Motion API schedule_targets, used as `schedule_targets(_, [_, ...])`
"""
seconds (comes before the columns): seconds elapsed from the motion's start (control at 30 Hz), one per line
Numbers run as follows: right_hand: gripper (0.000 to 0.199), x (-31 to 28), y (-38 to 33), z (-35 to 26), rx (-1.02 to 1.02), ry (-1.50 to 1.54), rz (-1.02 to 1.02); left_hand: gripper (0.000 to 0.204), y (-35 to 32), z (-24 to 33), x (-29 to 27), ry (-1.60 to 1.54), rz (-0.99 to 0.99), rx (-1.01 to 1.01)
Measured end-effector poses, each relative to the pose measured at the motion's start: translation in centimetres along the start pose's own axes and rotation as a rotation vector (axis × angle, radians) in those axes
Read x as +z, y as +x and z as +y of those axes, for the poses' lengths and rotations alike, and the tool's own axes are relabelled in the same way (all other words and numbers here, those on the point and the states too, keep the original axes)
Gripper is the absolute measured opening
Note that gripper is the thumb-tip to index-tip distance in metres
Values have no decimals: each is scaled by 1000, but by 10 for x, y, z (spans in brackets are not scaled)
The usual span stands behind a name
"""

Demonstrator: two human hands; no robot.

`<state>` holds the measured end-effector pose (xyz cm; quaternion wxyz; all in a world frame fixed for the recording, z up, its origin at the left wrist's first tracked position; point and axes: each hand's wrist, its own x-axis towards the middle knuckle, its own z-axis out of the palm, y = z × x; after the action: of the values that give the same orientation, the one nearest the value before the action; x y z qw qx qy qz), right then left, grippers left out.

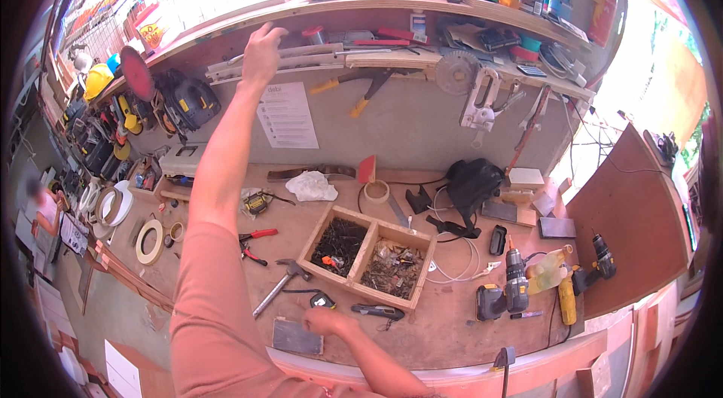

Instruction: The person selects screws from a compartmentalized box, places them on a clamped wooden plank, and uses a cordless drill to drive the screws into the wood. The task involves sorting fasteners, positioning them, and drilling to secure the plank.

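My left hand [263, 49] is raised at arm's length to the shelf [346, 59] above the bench. A finger stretches to the right and nothing shows in the hand. Low over the bench's front, my right hand [328, 320] has its fingers curled down at the corner of a flat dark-grey block [297, 337]. Whatever those fingers hold, if anything, is hidden. Just beyond the right hand lies a tape measure [322, 300], with a black folding knife [378, 312] to its right. A claw hammer [277, 286] rests to the left.
A two-part wooden box [367, 256] of screws and scraps stands mid-bench. Red-handled pliers [256, 240] and tape rolls [149, 241] lie left. Cordless drills [515, 281] stand right, before a leaning brown board [636, 217]. Another person [49, 210] is far left.
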<state>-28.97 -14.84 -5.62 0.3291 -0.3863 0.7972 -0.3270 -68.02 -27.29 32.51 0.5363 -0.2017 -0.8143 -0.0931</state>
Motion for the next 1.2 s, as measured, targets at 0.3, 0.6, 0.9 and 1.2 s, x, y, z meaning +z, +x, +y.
schedule_targets(0.3, [23, 8, -12, -25, 127, 86, 51, 15, -150, 121, -31, -670, -397, -378])
schedule_targets(0.6, [32, -17, -25, -42, 174, 59, 6, 23, -307, 281, -4, -776, -1327, 71])
schedule_targets(0.9, [31, -36, -42, -54, 294, 172, 49, 23, -393, 313, 61, -497, -1432, 43])
schedule_targets(1.2, [36, -22, -31, -48, 254, 115, 99, 25, -374, 300, 31, -419, -1519, 124])
